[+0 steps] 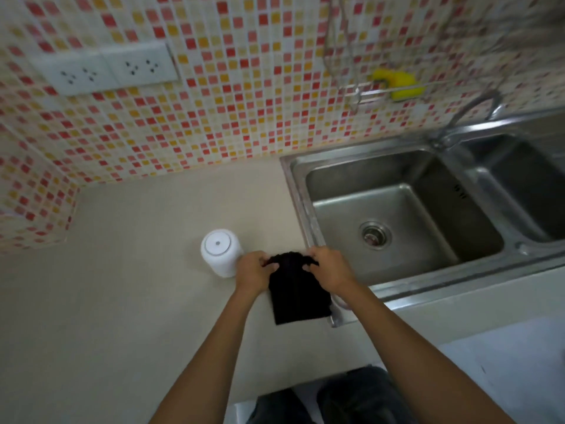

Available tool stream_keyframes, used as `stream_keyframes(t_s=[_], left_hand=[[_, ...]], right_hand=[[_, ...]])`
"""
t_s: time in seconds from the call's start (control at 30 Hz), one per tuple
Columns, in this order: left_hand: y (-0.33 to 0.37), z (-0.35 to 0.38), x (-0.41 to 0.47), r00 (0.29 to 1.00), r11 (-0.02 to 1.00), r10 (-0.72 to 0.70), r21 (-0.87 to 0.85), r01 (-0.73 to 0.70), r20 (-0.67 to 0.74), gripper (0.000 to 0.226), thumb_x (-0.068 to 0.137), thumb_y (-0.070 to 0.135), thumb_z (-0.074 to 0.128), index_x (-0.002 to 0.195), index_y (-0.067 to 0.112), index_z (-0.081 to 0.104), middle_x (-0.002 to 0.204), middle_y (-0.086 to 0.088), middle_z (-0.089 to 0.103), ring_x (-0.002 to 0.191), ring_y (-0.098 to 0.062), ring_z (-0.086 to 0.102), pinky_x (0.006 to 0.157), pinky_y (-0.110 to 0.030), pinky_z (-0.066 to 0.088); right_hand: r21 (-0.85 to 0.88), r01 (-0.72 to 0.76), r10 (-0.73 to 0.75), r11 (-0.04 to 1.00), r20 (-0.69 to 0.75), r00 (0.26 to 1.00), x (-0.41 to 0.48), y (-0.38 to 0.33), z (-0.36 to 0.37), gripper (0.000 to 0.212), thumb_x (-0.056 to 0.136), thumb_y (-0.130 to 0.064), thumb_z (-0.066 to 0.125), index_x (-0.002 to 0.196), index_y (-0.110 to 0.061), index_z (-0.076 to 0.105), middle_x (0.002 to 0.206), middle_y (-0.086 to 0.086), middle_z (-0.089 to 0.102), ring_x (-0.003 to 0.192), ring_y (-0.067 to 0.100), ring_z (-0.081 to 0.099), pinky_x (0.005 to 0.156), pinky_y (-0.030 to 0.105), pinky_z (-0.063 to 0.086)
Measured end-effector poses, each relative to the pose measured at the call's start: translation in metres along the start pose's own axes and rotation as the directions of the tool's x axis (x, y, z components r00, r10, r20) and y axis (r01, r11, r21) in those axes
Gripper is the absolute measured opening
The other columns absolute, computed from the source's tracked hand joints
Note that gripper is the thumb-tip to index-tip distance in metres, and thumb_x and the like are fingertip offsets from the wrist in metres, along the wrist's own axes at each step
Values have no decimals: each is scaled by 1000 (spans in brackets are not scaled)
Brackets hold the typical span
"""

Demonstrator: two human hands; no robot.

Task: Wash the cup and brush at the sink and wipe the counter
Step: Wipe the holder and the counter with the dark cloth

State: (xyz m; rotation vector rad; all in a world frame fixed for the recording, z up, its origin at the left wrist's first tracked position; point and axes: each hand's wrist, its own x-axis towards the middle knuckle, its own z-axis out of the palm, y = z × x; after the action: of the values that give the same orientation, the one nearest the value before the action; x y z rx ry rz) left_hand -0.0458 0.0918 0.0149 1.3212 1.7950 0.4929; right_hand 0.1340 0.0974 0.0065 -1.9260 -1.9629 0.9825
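A black cloth [298, 296] hangs over the beige counter [128, 301] just left of the sink. My left hand [253, 272] pinches its top left corner and my right hand [328, 269] pinches its top right corner, so the cloth is stretched between them. A white cup [220, 251] stands upside down on the counter, right beside my left hand. No brush is visible.
A steel double sink [397, 221] with a drain lies to the right, its tap [470, 108] at the back. A wire rack on the tiled wall holds a yellow sponge [399, 84]. Wall sockets [107, 68] sit at upper left. The counter's front edge is near my legs.
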Motion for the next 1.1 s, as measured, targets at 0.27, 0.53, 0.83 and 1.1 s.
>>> stream_keyframes(t_s=[0.27, 0.53, 0.83, 1.1], left_hand=[[118, 5, 16, 968, 972, 234, -4, -235, -91, 15, 84, 9, 70, 98, 5, 68, 84, -8, 67, 83, -23, 62, 77, -30, 48], [253, 46, 30, 866, 874, 485, 28, -486, -121, 10, 91, 15, 63, 97, 9, 69, 85, 3, 66, 82, -11, 61, 65, -10, 41], [420, 72, 70, 745, 789, 572, -19, -614, -344, 15, 95, 21, 58, 106, 11, 61, 96, -2, 64, 90, -15, 60, 65, -19, 46], [468, 71, 137, 828, 872, 484, 77, -483, -285, 28, 95, 20, 59, 118, 6, 60, 121, -12, 62, 106, -23, 57, 76, -22, 36]], right_hand=[[52, 140, -126, 989, -215, 968, 25, 22, -114, 13, 88, -17, 63, 100, -13, 66, 100, 8, 64, 92, 23, 60, 79, 30, 45], [157, 298, -226, 942, -359, 906, 48, 74, -261, 17, 83, -10, 71, 98, -17, 66, 99, 0, 65, 91, 11, 60, 81, 19, 47], [87, 457, -356, 885, -506, 785, 108, 85, -432, 15, 88, -12, 66, 103, -11, 65, 97, -6, 59, 93, 8, 54, 78, 17, 41], [41, 365, -330, 930, -345, 879, 182, 94, -470, 25, 91, -19, 63, 115, -11, 62, 119, 5, 60, 110, 15, 54, 80, 17, 35]])
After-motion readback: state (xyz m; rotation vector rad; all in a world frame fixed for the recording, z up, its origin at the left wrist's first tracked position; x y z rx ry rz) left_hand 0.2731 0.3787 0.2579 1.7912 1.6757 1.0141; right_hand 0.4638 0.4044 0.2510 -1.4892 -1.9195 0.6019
